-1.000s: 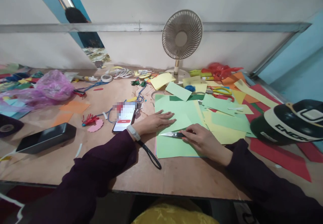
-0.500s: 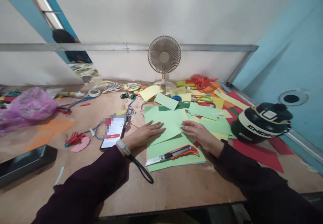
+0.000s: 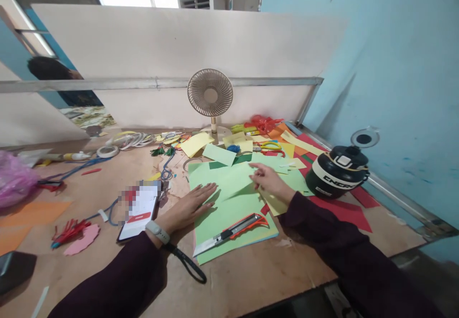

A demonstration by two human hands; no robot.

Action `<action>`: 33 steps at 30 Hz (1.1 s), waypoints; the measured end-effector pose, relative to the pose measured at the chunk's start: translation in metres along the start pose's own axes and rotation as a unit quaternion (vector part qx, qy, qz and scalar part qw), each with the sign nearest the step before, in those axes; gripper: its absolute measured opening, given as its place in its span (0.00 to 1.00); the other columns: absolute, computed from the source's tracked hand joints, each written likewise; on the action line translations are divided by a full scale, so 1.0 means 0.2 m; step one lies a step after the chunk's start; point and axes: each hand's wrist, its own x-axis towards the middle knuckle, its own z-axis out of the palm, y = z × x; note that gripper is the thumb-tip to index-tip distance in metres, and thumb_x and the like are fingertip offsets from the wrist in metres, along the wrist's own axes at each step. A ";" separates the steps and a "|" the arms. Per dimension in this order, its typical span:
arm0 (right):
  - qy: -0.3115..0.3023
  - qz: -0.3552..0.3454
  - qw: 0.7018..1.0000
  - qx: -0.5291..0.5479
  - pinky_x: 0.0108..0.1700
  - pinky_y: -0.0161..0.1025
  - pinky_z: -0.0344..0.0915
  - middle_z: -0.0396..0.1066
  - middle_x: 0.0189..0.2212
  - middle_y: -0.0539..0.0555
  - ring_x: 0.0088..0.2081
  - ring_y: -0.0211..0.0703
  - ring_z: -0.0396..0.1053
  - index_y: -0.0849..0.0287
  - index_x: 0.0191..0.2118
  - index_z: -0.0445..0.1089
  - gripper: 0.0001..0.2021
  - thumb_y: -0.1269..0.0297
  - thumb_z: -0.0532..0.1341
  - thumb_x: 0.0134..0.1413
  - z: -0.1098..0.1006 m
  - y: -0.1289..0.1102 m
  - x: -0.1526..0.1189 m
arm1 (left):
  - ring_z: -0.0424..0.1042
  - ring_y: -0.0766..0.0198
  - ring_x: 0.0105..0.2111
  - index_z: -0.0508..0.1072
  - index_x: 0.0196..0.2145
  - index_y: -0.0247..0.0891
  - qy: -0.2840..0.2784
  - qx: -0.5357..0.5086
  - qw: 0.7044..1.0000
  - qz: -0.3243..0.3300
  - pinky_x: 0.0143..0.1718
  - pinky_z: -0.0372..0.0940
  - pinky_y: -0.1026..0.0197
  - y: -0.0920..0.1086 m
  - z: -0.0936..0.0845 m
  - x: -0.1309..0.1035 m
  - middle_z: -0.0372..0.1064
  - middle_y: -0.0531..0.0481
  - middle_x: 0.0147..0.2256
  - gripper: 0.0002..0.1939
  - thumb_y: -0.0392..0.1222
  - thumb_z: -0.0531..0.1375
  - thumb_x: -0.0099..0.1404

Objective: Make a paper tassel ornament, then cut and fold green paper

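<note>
My left hand lies flat with its fingers stretched out at the left side of a stack of light green paper sheets. My right hand pinches the right edge of a smaller green sheet on top, and that edge is raised a little off the stack. An orange-handled box cutter rests across the near part of the stack, its blade out and pointing left. A wristband and a black strap are on my left wrist.
A phone lies left of the stack. A fan stands behind, near paper scraps and yellow scissors. To the right is a black jug with its lid up. A pink plastic bag sits far left. Another person is beyond the partition.
The view has turned right and tilted up. My right hand has closed on the smaller green sheet's right edge and lifted it slightly. My left hand stays flat on the paper.
</note>
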 end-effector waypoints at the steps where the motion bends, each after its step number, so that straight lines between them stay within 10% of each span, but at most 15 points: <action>1: 0.032 -0.006 0.999 -0.014 0.20 0.27 0.61 0.64 0.24 0.44 0.20 0.31 0.68 0.60 0.53 0.63 0.19 0.72 0.59 0.54 -0.08 0.00 0.03 | 0.45 0.58 0.66 0.48 0.66 0.43 -0.001 -0.001 1.000 -0.002 0.66 0.43 0.50 0.00 0.00 0.00 0.44 0.48 0.66 0.28 0.53 0.45 0.73; 8: 0.204 0.018 0.969 -0.140 0.21 0.29 0.61 0.65 0.22 0.46 0.22 0.36 0.69 0.63 0.53 0.62 0.18 0.70 0.56 0.55 -0.45 0.09 0.17 | 0.45 0.57 0.66 0.50 0.66 0.41 -0.019 0.015 1.000 0.001 0.66 0.41 0.48 0.02 -0.02 0.01 0.44 0.46 0.66 0.29 0.54 0.46 0.72; 18: 0.231 -0.020 0.896 -0.380 0.51 0.57 0.58 0.61 0.53 0.74 0.53 0.65 0.63 0.69 0.59 0.57 0.24 0.69 0.55 0.56 -0.40 0.06 0.09 | 0.46 0.54 0.65 0.52 0.65 0.41 -0.020 0.027 0.999 0.004 0.65 0.42 0.48 0.04 -0.03 0.01 0.44 0.44 0.66 0.29 0.55 0.47 0.72; 24: -0.075 -0.156 0.906 -0.386 0.47 0.40 0.64 0.70 0.42 0.55 0.44 0.47 0.69 0.56 0.43 0.72 0.15 0.55 0.64 0.51 -0.24 -0.07 -0.08 | 0.44 0.55 0.66 0.49 0.66 0.43 -0.019 0.025 0.999 0.020 0.66 0.40 0.49 0.01 -0.01 0.01 0.42 0.45 0.66 0.30 0.57 0.47 0.71; 27: -0.302 -0.253 0.853 -0.344 0.45 0.37 0.64 0.69 0.42 0.54 0.43 0.44 0.68 0.57 0.46 0.70 0.22 0.52 0.67 0.46 -0.11 -0.08 -0.18 | 0.43 0.56 0.66 0.50 0.66 0.44 -0.024 0.031 0.999 0.021 0.66 0.39 0.50 0.00 0.01 0.01 0.41 0.45 0.66 0.31 0.58 0.47 0.70; 33: -0.334 -0.280 0.794 -0.424 0.37 0.36 0.60 0.67 0.36 0.53 0.36 0.43 0.65 0.59 0.40 0.68 0.12 0.65 0.62 0.48 0.07 -0.05 -0.31 | 0.44 0.55 0.66 0.49 0.66 0.43 -0.018 0.066 0.997 -0.025 0.65 0.39 0.51 -0.01 0.00 0.00 0.41 0.44 0.67 0.35 0.62 0.47 0.68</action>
